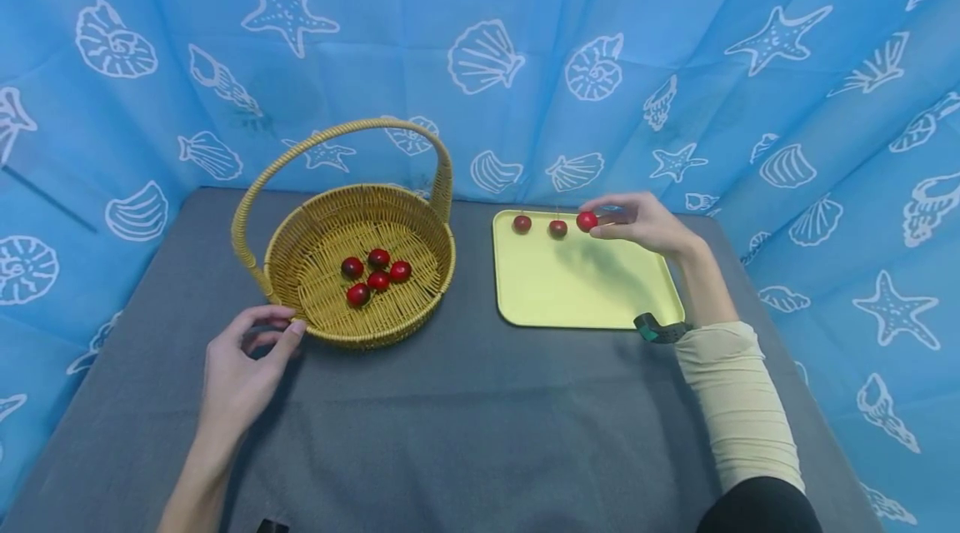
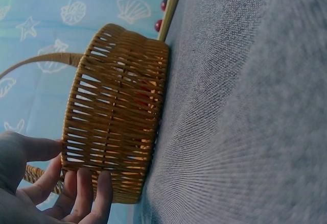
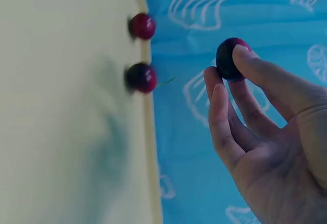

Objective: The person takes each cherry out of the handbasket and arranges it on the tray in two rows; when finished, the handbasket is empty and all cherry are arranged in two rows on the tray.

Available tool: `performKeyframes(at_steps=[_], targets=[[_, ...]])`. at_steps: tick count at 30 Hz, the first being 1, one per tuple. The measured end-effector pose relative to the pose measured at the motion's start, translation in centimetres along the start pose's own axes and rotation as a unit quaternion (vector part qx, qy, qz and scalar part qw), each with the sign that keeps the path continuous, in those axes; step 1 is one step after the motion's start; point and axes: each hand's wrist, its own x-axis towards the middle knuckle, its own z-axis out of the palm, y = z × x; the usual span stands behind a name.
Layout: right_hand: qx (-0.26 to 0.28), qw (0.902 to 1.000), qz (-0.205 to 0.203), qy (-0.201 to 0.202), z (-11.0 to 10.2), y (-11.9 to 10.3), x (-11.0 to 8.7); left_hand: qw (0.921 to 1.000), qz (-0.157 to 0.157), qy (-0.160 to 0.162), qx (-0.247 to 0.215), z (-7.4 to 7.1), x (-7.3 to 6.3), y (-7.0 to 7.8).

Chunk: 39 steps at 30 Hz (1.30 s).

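My left hand [image 1: 243, 362] pinches the near left rim of a woven wicker basket [image 1: 375, 339], close to the foot of its tall handle. In the left wrist view the thumb lies at the rim and the other fingers press the outer wall. Several dark red cherries [image 1: 378, 280] lie together on the basket's floor. Over the back edge of a pale yellow tray [image 1: 562, 291], my right hand [image 1: 641, 223] holds one cherry [image 3: 228, 60] between thumb and fingertips, raised above the tray. Two cherries, a left one [image 1: 522, 224] and a stemmed one [image 1: 557, 229], sit along the tray's back edge.
A grey cloth [image 1: 480, 425] covers the table beneath basket and tray. Behind and at both sides hangs a blue curtain [image 1: 420, 8] with white shells and starfish. The basket's handle [image 1: 352, 127] arches high over it.
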Motion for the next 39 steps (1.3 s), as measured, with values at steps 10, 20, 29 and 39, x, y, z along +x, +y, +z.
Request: performKeyframes(at_steps=[10, 20, 29, 39], targets=[[0.022, 0.9997, 0.002, 0.003, -0.3, 3.9, 0.8, 0.9999, -0.009, -0.003, 0.005, 0.0, 0.1, -0.1], [-0.046, 0.9987, 0.006, 0.021, 0.4, 6.4, 2.1, 1.0000, 0.001, -0.001, -0.005, 0.1, 0.2, 0.0], [-0.082, 0.9960, 0.013, 0.033, 0.9, 6.6, 2.5, 1.0000, 0.002, -0.001, -0.008, 0.0, 0.1, 0.0], [-0.088, 0.9957, 0.002, 0.028, 0.6, 6.5, 2.2, 0.9999, 0.007, 0.000, 0.011, 0.1, 0.1, -0.1]])
